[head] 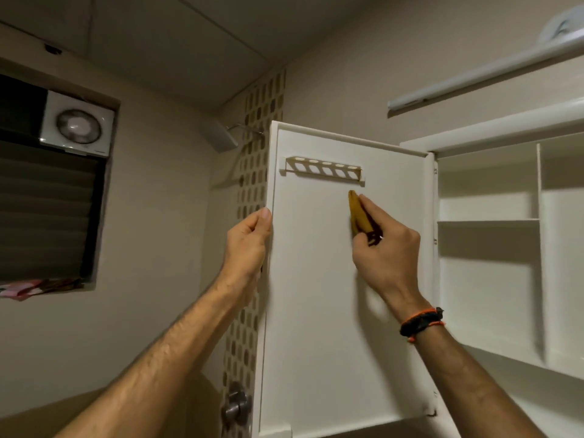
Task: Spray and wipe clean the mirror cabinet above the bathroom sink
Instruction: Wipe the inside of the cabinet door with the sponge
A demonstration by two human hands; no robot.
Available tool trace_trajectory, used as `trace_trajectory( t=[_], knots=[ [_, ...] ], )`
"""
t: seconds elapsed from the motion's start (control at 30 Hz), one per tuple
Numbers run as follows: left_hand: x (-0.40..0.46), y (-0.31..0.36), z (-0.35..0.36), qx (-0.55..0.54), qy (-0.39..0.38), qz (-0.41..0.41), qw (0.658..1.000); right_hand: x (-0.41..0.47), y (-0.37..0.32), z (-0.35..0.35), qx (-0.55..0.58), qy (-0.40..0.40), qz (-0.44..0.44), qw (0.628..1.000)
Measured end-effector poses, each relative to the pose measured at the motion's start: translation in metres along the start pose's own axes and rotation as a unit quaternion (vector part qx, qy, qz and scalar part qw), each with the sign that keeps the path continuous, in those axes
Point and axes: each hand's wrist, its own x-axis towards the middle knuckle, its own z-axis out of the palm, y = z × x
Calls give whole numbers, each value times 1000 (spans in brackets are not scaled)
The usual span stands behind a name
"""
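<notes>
The white cabinet door stands swung open, its inner side facing me; the mirror side is hidden. A small slotted holder is fixed near the door's top. My left hand grips the door's free left edge. My right hand presses a folded yellow cloth flat against the inner panel, just below the holder. The open cabinet body shows bare white shelves to the right. No spray bottle is in view.
A tube light runs above the cabinet. A shower head juts out behind the door beside a mosaic tile strip. An exhaust fan and louvred window are on the left wall. A metal tap knob sits low.
</notes>
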Motion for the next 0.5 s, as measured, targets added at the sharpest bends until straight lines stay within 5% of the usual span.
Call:
trace_trajectory(
  t=[0.17, 0.37, 0.5],
  knots=[
    [10, -11, -15, -24, -86, 32, 995, 10, -31, 6, 137, 67, 134, 979],
    [16, -12, -25, -82, -150, -11, 985, 25, -71, 9, 397, 85, 376, 833],
    [16, -12, -30, -95, -172, -19, 980, 21, -89, 10, 429, 88, 403, 804]
  ],
)
